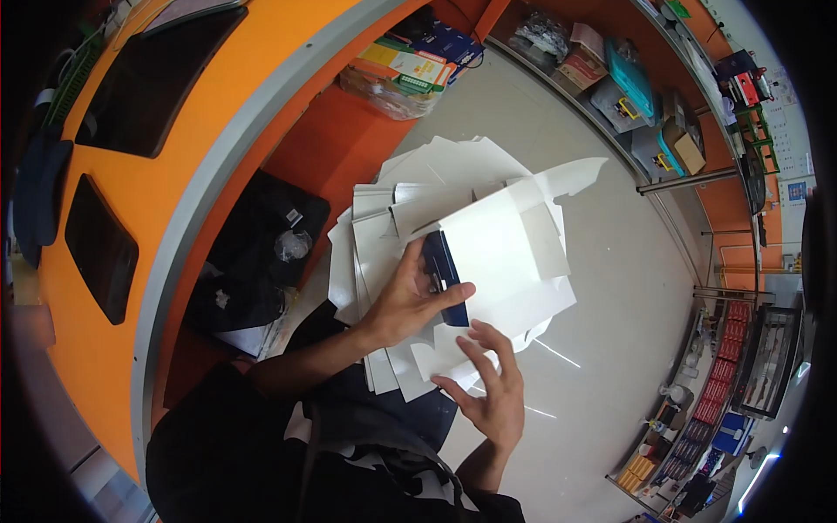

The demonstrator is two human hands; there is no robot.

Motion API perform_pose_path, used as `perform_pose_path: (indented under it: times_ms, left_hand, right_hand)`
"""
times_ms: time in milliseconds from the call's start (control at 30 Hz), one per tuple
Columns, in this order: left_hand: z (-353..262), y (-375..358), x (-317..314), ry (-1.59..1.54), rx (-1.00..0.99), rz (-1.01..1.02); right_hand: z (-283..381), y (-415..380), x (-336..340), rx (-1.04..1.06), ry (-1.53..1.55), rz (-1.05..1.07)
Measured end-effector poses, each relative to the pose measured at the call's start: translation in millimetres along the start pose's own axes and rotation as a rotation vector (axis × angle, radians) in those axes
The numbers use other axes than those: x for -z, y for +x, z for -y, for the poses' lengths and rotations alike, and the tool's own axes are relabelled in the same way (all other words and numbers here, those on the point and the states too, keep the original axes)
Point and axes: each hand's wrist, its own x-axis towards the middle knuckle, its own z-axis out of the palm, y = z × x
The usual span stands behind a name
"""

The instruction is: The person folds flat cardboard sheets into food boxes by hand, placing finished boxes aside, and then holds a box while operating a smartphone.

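My left hand [403,299] grips a partly folded carton [493,240], its thumb over the edge and its fingers behind. The carton's inside is plain white, with a dark blue printed panel [447,270] at the left and flaps standing out at the upper right. Just below, my right hand [493,390] is open, thumb and fingers apart and curved around a small white end flap [440,353], fingertips close to its edge. Under the carton lies a fanned stack of flat white card blanks [370,253], partly hidden by it.
On the left, an orange table [205,96] bears two dark flat panels [102,248]. Black bags [253,253] lie beneath it. Shelves with bins [623,91] stand at the upper right, and a rack of red boxes [722,375] at the right. Grey floor [610,340] lies between.
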Motion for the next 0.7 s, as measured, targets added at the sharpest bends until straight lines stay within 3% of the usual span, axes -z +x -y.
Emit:
perform_pose_path:
  times_ms: [200, 300, 400, 700]
  left_hand:
    - [1, 1, -3, -0.091, -0.034, -0.021]
    - [6, 2, 1, -0.087, -0.06, 0.039]
    - [5, -1, -1, -0.074, -0.079, 0.124]
    - [15, -1, 5, -0.208, -0.028, 0.151]
  right_hand:
    - [2, 4, -6, 0.095, -0.101, 0.04]
    - [-10, 1, -14, 0.194, -0.144, -0.064]
    - [-2, 11, -22, 0.016, 0.037, -0.363]
    - [6, 19, -28, -0.332, 0.212, -0.468]
